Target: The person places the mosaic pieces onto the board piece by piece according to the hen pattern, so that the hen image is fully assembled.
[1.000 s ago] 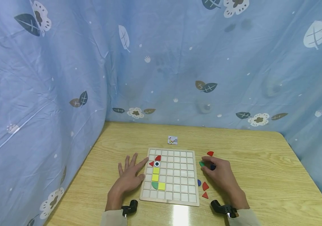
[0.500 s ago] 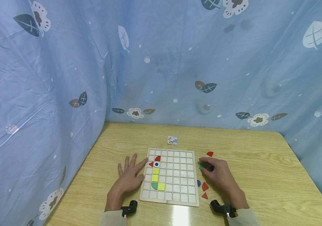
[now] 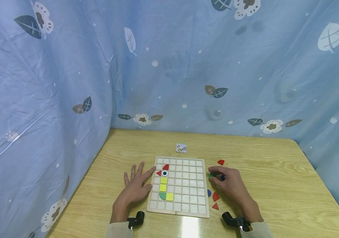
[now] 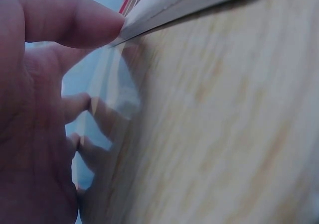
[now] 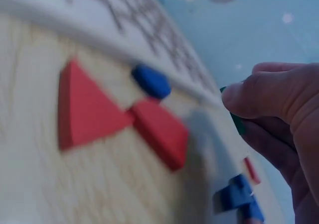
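Observation:
My right hand [image 3: 230, 183] pinches a green piece [image 5: 239, 123] between thumb and fingers, just off the right side of the wooden grid board [image 3: 187, 214]. Fingers cover most of that piece, so its full shape is hidden. On the board's left columns lie a red quarter-round [image 3: 166, 167], a small red triangle [image 3: 158, 173], a round eye tile [image 3: 164, 173], several yellow squares [image 3: 163, 180] and a green quarter-round [image 3: 162, 196]. My left hand [image 3: 134, 190] rests spread on the table, index finger and thumb touching the board's left edge.
Right of the board lie a red triangle [image 5: 89, 112], a red quarter-round [image 5: 163, 134], a blue piece [image 5: 151, 81] and another red piece [image 3: 221, 162]. Blue pieces [image 5: 235, 194] sit beneath my right hand. A small patterned card [image 3: 181, 148] lies behind the board; a blue curtain [image 3: 169, 82] hangs beyond.
My right hand has moved slightly left and toward me, nearer the board's right edge, with the green piece in its fingers. The left hand has stayed in place.

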The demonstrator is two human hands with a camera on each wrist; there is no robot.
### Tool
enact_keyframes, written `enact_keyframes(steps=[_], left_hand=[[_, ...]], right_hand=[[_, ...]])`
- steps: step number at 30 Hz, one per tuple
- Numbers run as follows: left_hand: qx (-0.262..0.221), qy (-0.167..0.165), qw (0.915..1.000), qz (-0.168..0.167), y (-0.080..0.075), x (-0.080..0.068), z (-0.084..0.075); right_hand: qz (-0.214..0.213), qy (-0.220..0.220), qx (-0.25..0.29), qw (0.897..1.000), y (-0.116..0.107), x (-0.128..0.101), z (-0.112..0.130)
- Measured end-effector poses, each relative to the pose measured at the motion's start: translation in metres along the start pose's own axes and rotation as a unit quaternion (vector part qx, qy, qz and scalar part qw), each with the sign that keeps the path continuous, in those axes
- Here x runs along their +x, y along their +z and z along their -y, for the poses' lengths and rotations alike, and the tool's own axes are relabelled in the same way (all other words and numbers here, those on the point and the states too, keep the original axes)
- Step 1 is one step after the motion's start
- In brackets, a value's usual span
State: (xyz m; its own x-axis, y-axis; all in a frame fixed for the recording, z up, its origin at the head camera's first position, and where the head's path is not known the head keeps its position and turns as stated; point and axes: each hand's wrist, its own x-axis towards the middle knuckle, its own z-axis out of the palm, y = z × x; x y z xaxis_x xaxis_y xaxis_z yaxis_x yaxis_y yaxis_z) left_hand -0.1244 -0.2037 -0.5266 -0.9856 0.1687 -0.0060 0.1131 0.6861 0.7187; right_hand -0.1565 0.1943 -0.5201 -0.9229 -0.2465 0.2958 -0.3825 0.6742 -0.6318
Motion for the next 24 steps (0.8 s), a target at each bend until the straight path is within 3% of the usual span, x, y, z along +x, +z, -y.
enact_keyframes(steps=[4,11,24], left_hand=[[0.007,-0.004,1.0,0.003,0.0,0.0,0.0],[0.018,-0.035,0.9987,0.031,-0.007,-0.001,-0.011],[0.017,-0.04,0.9986,0.032,-0.006,-0.001,-0.011]], right_hand=[[0.007,-0.002,0.032,0.999,-0.004,-0.004,0.014],[0.027,-0.052,0.084,0.995,0.0,-0.012,0.036],[0.066,-0.128,0.12,0.982,0.036,-0.02,0.062]])
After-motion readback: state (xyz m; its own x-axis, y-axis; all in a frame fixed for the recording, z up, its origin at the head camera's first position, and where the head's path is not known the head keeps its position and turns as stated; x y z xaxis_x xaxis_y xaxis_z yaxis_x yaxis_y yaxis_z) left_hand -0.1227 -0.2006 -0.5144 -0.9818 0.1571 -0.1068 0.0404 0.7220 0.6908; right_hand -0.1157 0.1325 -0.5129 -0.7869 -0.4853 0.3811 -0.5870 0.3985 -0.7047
